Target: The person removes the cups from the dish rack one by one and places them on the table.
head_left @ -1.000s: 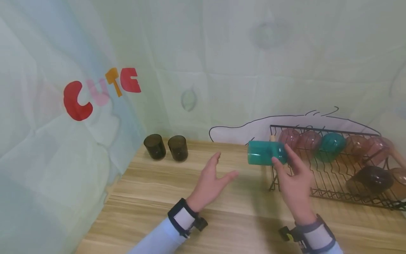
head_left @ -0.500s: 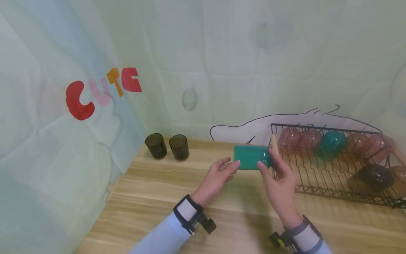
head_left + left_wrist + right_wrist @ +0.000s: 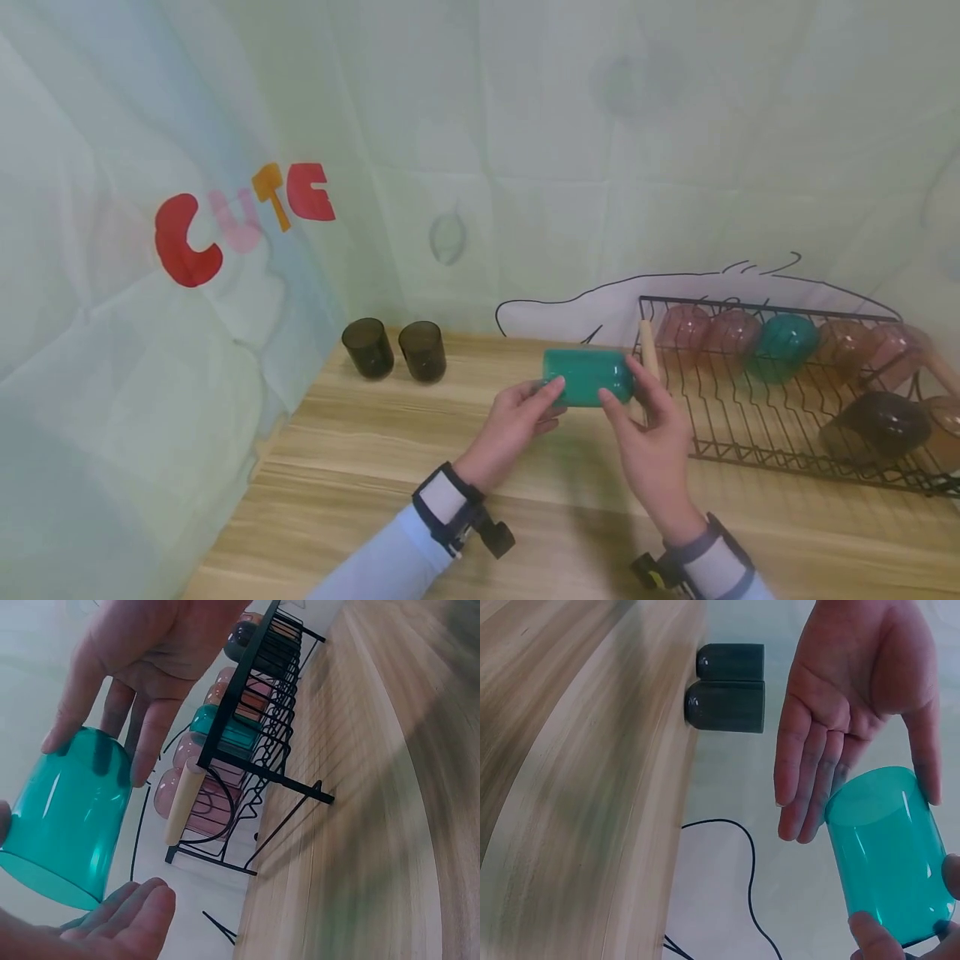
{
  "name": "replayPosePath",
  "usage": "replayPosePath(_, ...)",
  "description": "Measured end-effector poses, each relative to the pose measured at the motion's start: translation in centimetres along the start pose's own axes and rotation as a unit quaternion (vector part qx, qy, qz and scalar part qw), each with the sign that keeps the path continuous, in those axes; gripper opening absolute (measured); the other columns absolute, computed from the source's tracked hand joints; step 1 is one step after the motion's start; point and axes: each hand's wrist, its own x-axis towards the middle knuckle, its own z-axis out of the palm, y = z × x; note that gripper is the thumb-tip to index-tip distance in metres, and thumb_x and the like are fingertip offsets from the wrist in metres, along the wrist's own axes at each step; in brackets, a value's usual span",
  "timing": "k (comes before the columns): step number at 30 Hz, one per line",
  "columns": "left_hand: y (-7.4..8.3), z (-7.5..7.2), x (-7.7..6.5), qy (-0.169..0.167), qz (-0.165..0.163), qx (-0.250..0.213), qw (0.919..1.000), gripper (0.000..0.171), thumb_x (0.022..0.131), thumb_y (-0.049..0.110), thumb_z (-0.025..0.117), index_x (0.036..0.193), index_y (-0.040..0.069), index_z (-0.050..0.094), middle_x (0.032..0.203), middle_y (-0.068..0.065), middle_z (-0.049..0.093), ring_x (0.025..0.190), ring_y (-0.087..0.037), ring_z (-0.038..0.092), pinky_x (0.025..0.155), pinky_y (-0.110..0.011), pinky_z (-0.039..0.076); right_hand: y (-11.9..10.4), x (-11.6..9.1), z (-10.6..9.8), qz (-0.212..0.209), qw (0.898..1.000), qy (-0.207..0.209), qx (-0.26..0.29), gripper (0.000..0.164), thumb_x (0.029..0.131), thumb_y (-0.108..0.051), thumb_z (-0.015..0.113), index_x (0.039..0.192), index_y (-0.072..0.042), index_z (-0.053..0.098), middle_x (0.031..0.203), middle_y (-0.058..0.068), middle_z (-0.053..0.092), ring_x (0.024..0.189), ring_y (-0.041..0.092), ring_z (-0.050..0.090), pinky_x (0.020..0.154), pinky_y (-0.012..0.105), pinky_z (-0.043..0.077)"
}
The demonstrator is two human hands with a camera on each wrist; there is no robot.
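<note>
A translucent teal drinking glass lies sideways in the air over the wooden table, its rim toward the left. My right hand grips the rounded base end between thumb and fingers. At the rim end, my left hand has its thumb on the near side and its fingers beyond the wall. The left wrist view shows the rim of the teal glass facing down, with the right hand's fingers spread around the base. From the right wrist, the left thumb and fingers straddle the glass at its rim.
A black wire dish rack with wooden handles stands at right, holding several pink, amber, teal and dark glasses bottom-up. Two dark glasses stand upright at the table's back left. A printed cloth hangs behind the wooden table.
The right hand has carried the teal glass left, away from the rack. The left hand, spread and apart from it a second ago, has come to the rim end and taken hold.
</note>
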Motion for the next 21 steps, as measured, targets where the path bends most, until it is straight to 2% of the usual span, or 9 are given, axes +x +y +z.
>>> replayPosePath(4,0.02,-0.12,-0.09,0.001,0.000,-0.023,0.9997,0.072,0.082,0.061,0.058,0.131,0.009,0.049,0.122,-0.006,0.062,0.116,-0.023,0.059,0.098,-0.038,0.048,0.14,-0.03,-0.01,-0.004,1.000,-0.011,-0.016,0.052,0.085,-0.017,0.069,0.134,-0.019,0.050,0.142,-0.003,0.046,0.123,0.024,0.052,0.080,0.021,0.053)
replayPosePath(10,-0.02,-0.22,0.03,0.022,0.002,-0.062,0.9978,0.070,0.081,0.057,0.062,0.129,0.007,0.048,0.121,-0.007,0.060,0.114,-0.021,0.061,0.097,-0.035,0.049,0.34,-0.23,-0.05,0.004,0.999,-0.034,-0.024,0.056,0.085,-0.018,0.069,0.136,-0.018,0.046,0.142,-0.002,0.044,0.125,0.023,0.050,0.087,0.024,0.052)
replayPosePath(17,0.56,-0.45,0.24,0.052,0.013,-0.141,0.9886,0.079,0.080,0.046,0.069,0.136,0.003,0.034,0.129,-0.013,0.052,0.114,-0.022,0.060,0.092,-0.032,0.051,0.42,-0.15,-0.12,0.000,0.998,-0.052,-0.032,0.047,0.085,-0.016,0.068,0.129,-0.011,0.051,0.134,0.004,0.051,0.122,0.021,0.053,0.088,0.027,0.052)
replayPosePath(21,0.83,-0.76,0.47,0.075,0.030,-0.136,0.9874,0.082,0.078,0.043,0.072,0.137,0.005,0.028,0.130,-0.015,0.052,0.115,-0.022,0.059,0.091,-0.033,0.052,0.60,0.15,-0.43,-0.001,0.997,-0.059,-0.046,0.043,0.086,-0.015,0.067,0.127,-0.008,0.053,0.133,0.005,0.053,0.121,0.022,0.054,0.089,0.031,0.052)
